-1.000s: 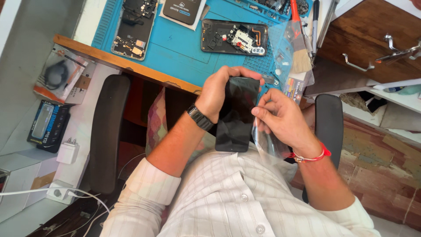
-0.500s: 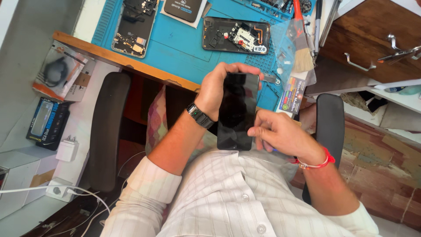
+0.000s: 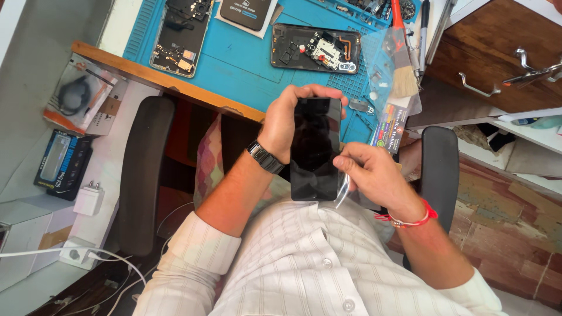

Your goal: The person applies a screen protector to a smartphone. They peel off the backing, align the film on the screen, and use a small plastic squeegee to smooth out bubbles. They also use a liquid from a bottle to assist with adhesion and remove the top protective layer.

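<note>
The head view shows the left hand wrapped around a black phone, fingers clenched on its edges, holding it upright above the lap just in front of the blue-matted counter. The right hand is bent at the wrist beside the phone's right edge, thumb and forefinger pinching a clear film that hangs off the glass. If that pinch twists or tugs unevenly, the film may well crease or catch dust, and a loosening left grip could let the phone slide into the lap.
</note>
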